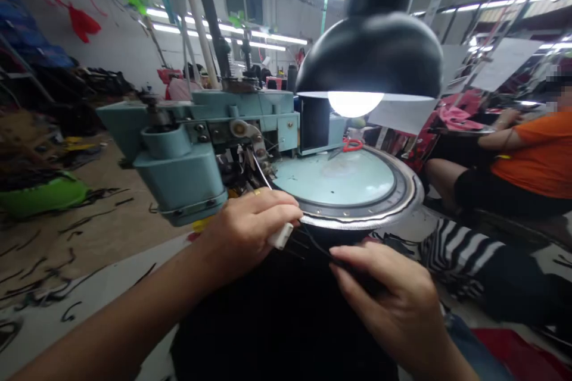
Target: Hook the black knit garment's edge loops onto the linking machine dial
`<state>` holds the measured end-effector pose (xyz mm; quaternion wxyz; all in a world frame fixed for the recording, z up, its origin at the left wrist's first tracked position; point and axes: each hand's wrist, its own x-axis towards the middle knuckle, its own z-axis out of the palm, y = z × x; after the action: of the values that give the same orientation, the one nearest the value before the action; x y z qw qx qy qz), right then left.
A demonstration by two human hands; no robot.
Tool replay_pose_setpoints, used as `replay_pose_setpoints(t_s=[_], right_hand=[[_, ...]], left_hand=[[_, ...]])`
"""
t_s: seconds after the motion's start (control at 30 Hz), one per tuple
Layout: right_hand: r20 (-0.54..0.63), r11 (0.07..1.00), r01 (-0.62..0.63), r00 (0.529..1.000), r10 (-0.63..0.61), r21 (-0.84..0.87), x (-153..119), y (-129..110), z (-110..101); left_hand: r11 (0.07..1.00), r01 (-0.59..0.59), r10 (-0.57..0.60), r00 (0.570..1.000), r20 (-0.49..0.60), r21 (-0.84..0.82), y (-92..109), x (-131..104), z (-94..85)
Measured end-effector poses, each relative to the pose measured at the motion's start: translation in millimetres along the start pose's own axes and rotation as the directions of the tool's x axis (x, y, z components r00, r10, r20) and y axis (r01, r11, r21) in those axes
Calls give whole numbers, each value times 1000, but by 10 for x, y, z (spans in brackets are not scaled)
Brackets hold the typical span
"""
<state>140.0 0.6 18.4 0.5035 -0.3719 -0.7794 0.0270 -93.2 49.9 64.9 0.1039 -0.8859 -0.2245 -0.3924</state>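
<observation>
My left hand (pixel 257 223) rests at the near-left rim of a round dial with a toothed needle ring (pixel 339 224), part of a pale green linking machine (pixel 179 166). Its fingers are closed around a small tool with a white, block-like handle (pixel 281 237); the tool's other end is hidden. My right hand (pixel 388 286), lower and to the right, pinches the edge of black fabric (pixel 286 315), which hangs below the ring over my lap. A thin dark strand of it stretches between the two hands.
Red-handled scissors (pixel 352 145) lie on the dial plate. Close above hangs a lit black lamp (pixel 370 59). A person in an orange top (pixel 545 155) sits at right, near striped fabric (pixel 460 250). A green basin (pixel 44 193) and black scraps lie on the floor at left.
</observation>
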Motion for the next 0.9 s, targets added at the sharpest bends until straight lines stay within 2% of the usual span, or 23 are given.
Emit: replay_pose_setpoints(t_s=[0.13,0.3,0.43,0.6,0.9], right_hand=[[1,998,5,1000,-5,-63,-6,59,78],[-158,983,128,976,-149,-134,-6,149,204],[-207,974,150,961,-184,-169,-5,181,237],[-215,980,136,962,-166,-144,21,201,246],[-196,988,115,971,-134,-106,29,212,228]], left_hand=[[996,-18,14,999,42,88,0,8,-51],[988,-121,117,992,46,100,-55,-47,-65],[982,-163,155,984,84,98,-65,-95,-83],[987,-77,61,992,114,141,-1,-111,-118],[987,-48,27,990,135,156,27,-108,-140]])
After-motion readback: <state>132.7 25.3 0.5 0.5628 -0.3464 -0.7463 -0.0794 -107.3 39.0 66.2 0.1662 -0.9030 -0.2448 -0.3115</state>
